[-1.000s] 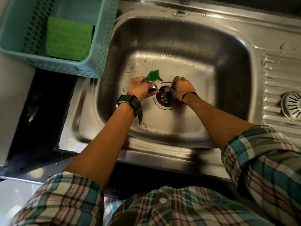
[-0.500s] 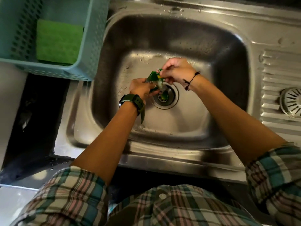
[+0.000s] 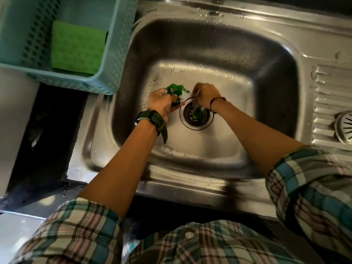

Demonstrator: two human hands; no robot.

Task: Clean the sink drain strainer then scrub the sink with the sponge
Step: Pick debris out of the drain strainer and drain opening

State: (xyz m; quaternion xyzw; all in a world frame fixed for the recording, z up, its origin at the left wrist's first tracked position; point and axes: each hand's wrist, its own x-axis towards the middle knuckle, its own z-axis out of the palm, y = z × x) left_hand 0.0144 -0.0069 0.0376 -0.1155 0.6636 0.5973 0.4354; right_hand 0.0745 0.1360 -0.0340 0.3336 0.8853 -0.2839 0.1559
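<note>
Early in the job, judging by the layout. Left hand (image 3: 162, 103) curled round a wad of green wrapper scraps (image 3: 175, 90), held just above the sink floor, left of the drain opening (image 3: 196, 115). Right hand (image 3: 205, 96) bent over the far edge of the drain, fingers (image 3: 197, 90) curled together as if pinching a small piece; too blurred to say for sure what sits in that pinch, possibly another scrap. One more green scrap (image 3: 197, 113) down in the drain opening, not yet lifted out. Drain strainer (image 3: 344, 126) off the drain altogether, lying face up on the ribbed draining board (image 3: 331, 88) to the right, well apart from both hands.

So: rubbish partly gathered, drain not fully cleared, strainer itself seemingly not yet dealt with. Sponge (image 3: 78, 46) untouched in the pale blue basket (image 3: 122, 44) at the upper left corner of the sink (image 3: 276, 60), so scrubbing not begun. Droplets on the basin floor and back ledge, nothing that looks like lather. Left to do, on this reading: last scrap out, wad discarded, strainer cleaned and reseated, then sponge fetched and basin scrubbed.
</note>
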